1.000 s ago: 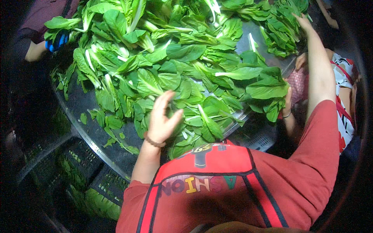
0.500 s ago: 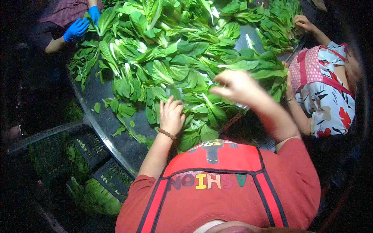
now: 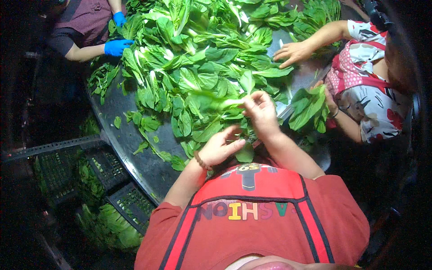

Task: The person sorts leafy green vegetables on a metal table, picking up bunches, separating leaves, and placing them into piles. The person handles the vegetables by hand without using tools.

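My right hand [image 3: 262,113] is closed on the pale stem end of a leafy green [image 3: 230,103], over the near side of a large heap of greens [image 3: 198,58]. The green's leaf points left and is blurred. Just below and to the left is my left hand [image 3: 220,145], its thumb apart from its fingers, and I see nothing between them. A single rounded leaf [image 3: 245,153] shows beside its thumb, close to my red apron [image 3: 247,182]. The heap lies on a dark, metal-rimmed table [image 3: 108,118].
Black crates [image 3: 130,204] with greens stand below the table at left. At far left, a person's blue-gloved hand [image 3: 119,47] touches the heap. At right, another person's bare hand [image 3: 294,53] reaches over the table; that person's other hand holds a bunch of leaves [image 3: 309,108].
My right hand has come back toward me and now grips a leafy green. My left hand has moved right and nearer. The person at right has stretched an arm over the table.
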The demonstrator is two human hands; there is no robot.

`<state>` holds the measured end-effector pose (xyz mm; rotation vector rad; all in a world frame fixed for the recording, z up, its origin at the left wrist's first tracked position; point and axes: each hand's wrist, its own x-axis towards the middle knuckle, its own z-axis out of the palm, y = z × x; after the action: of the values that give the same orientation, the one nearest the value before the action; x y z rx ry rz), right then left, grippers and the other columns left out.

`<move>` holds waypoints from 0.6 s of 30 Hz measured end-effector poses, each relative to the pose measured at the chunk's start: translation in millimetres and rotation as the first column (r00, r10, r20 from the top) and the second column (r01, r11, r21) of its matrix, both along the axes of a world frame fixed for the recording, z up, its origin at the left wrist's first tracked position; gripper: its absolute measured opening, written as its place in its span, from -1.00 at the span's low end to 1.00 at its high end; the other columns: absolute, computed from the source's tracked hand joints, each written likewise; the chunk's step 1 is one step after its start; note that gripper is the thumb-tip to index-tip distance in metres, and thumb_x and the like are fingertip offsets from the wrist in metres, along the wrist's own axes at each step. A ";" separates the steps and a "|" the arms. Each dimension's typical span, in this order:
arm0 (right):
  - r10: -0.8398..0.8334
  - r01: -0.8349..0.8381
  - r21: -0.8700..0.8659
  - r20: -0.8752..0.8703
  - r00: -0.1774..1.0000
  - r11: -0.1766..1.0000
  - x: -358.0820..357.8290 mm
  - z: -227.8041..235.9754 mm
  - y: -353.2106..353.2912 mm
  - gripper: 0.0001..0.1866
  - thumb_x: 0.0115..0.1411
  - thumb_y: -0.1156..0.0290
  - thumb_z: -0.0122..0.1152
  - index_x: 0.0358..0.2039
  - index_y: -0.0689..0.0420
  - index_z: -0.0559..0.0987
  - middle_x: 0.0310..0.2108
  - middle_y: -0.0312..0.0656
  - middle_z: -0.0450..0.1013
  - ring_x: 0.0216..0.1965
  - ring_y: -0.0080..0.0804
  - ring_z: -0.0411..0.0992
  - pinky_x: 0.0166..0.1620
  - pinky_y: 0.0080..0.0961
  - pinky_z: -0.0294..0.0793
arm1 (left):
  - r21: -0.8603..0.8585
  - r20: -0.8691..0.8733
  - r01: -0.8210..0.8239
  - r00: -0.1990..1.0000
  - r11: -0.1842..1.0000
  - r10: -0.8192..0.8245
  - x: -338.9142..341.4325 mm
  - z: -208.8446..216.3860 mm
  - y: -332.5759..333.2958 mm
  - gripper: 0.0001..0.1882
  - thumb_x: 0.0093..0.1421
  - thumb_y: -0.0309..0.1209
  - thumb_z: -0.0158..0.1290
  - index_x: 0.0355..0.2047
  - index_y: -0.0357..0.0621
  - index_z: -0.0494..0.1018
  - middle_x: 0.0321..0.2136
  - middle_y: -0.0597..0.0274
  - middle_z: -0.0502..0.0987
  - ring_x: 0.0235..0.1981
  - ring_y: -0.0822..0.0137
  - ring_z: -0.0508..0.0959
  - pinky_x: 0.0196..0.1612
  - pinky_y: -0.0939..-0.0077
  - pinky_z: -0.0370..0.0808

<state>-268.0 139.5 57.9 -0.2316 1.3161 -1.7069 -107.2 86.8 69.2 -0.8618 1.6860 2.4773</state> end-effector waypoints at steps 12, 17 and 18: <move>0.252 0.035 0.291 -0.877 0.409 0.956 -18.1 -20.9 26.4 -0.69 -0.01 0.40 0.19 -0.25 0.23 0.43 -0.26 -0.07 0.40 -0.23 -0.23 0.37 -0.14 -0.40 0.35 | 0.576 0.076 -0.683 0.592 0.450 0.802 22.9 -31.9 -50.6 -0.70 0.28 -0.24 -0.26 -0.07 -0.11 0.26 -0.18 0.16 0.42 -0.24 0.32 0.43 -0.15 0.42 0.40; 0.615 -0.171 0.603 -0.788 0.026 0.780 25.9 -48.8 28.7 -0.42 -0.11 0.15 0.24 -0.11 0.22 0.40 -0.06 0.05 0.29 0.00 -0.03 0.23 0.05 -0.22 0.19 | 0.661 -0.017 -0.553 0.665 0.508 0.746 32.0 -23.4 -67.5 -0.68 0.25 -0.21 -0.18 -0.05 -0.07 0.28 -0.56 0.40 0.37 -0.62 0.56 0.29 -0.45 0.66 0.30; 0.631 -0.263 0.599 -0.774 0.054 0.756 41.6 -42.2 25.9 -0.43 -0.10 0.14 0.23 -0.11 0.21 0.40 -0.07 0.05 0.29 -0.01 -0.04 0.24 0.04 -0.22 0.20 | 0.678 -0.033 -0.549 0.642 0.489 0.766 33.0 -21.7 -68.6 -0.67 0.24 -0.23 -0.15 -0.05 -0.08 0.30 -0.62 0.41 0.31 -0.68 0.60 0.21 -0.50 0.69 0.24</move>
<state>-226.4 165.4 15.7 -1.6199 2.0340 -0.5709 -74.2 18.2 47.5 -1.2058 0.3737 3.5325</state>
